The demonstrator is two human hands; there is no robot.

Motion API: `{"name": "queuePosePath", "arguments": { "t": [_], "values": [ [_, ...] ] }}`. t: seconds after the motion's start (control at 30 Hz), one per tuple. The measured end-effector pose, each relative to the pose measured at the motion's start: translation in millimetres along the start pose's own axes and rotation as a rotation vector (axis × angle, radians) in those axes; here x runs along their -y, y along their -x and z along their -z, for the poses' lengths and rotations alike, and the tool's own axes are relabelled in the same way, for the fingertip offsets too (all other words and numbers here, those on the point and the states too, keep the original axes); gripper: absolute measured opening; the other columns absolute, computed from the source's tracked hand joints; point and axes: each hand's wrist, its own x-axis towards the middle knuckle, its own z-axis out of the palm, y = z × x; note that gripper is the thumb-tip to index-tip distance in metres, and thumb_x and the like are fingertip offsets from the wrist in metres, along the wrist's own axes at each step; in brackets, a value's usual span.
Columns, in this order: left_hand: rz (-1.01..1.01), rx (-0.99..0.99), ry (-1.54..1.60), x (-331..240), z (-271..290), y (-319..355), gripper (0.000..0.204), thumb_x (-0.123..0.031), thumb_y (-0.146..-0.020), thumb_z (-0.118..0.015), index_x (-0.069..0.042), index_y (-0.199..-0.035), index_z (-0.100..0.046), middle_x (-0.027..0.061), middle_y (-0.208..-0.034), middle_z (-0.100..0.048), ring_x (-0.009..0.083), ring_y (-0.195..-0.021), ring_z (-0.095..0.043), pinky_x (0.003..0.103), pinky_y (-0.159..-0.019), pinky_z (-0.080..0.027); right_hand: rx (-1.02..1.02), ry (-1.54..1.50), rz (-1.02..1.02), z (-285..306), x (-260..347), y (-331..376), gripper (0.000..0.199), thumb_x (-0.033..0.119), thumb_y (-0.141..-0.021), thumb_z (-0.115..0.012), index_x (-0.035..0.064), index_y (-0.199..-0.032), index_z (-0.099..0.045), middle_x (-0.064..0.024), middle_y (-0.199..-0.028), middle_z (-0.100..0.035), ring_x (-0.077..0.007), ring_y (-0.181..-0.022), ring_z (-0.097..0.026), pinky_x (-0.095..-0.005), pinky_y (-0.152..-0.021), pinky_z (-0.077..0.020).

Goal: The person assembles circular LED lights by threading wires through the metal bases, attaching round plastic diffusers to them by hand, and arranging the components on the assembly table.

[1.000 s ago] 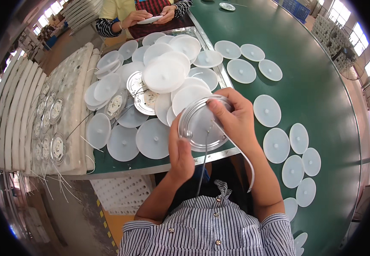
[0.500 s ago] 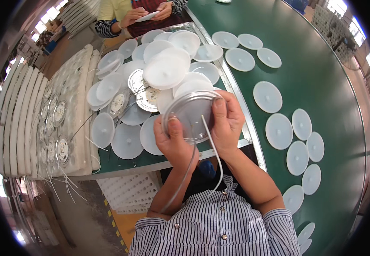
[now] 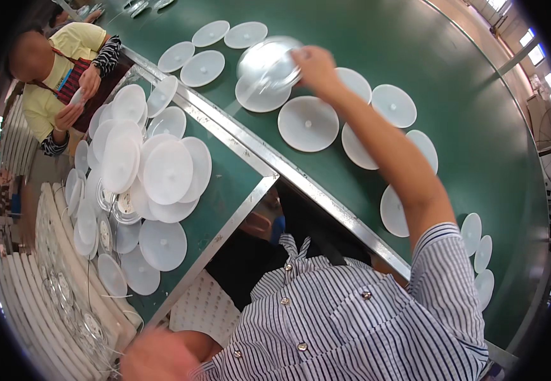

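Shiny round disc (image 3: 269,61), smeared by motion, detail lost, is grasped at rim by right hand (image 3: 315,68) above long counter (image 3: 478,127), inside its metal edge (image 3: 332,200). White cover (image 3: 261,100) partly hidden beneath. Left hand (image 3: 158,357) blurred near small counter's (image 3: 231,184) near corner; grip cannot be told. Earlier, disc is held by both hands.
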Motion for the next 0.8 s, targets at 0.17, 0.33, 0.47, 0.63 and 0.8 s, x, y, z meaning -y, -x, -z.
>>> {"name": "queuePosePath", "arguments": {
  "t": [0.17, 0.33, 0.47, 0.63, 0.8],
  "values": [
    [-0.203, 0.364, 0.695, -10, 3, 1, 0.012, -0.015, -0.082, -0.049, -0.006, -0.075, -0.054, 0.0080, -0.089, -0.059, 0.0199, -0.081, -0.058, 0.027, -0.070, -0.047, 0.170, -0.223, -0.386, 55, -30, -16, 0.024, 0.012, -0.080, -0.050, -0.0099, -0.090, -0.055, -0.0145, -0.080, -0.060, -0.0182, -0.067, -0.061, -0.0255, -0.059, -0.0490],
    [-0.232, 0.374, 0.551, -14, 5, 9, 0.012, -0.016, -0.082, -0.049, -0.006, -0.077, -0.053, 0.0081, -0.091, -0.058, 0.0205, -0.082, -0.056, 0.028, -0.071, -0.046, 0.319, 0.377, 0.143, 118, -9, 39, 0.025, 0.012, -0.078, -0.052, 0.0002, -0.100, -0.058, -0.0097, -0.085, -0.062, -0.0166, -0.075, -0.058, -0.0289, -0.065, -0.0461],
    [-0.288, 0.376, 0.450, -17, 1, 10, 0.011, -0.016, -0.082, -0.049, -0.006, -0.078, -0.053, 0.0082, -0.092, -0.057, 0.0210, -0.084, -0.055, 0.029, -0.072, -0.045, 0.507, 0.314, 0.137, 146, 33, 88, 0.017, 0.010, -0.079, -0.052, -0.0003, -0.091, -0.060, -0.0083, -0.078, -0.062, -0.0143, -0.070, -0.056, -0.0261, -0.059, -0.0424],
    [-0.378, 0.396, 0.244, -36, 2, 7, 0.011, -0.017, -0.082, -0.049, -0.007, -0.080, -0.052, 0.0084, -0.094, -0.056, 0.0217, -0.086, -0.054, 0.030, -0.073, -0.044, 0.476, 0.375, 0.346, 163, 53, 114, 0.015, 0.004, -0.075, -0.057, -0.0005, -0.089, -0.060, -0.0123, -0.076, -0.061, -0.0216, -0.065, -0.057, -0.0290, -0.056, -0.0437],
    [-0.509, 0.428, -0.017, -58, 13, 9, 0.011, -0.018, -0.082, -0.049, -0.007, -0.082, -0.052, 0.0085, -0.096, -0.055, 0.0223, -0.087, -0.052, 0.031, -0.074, -0.043, 0.416, 0.336, 0.308, 170, 71, 129, 0.013, 0.000, -0.072, -0.058, 0.0011, -0.086, -0.060, -0.0119, -0.075, -0.061, -0.0230, -0.060, -0.056, -0.0301, -0.054, -0.0437]
  ]
}}
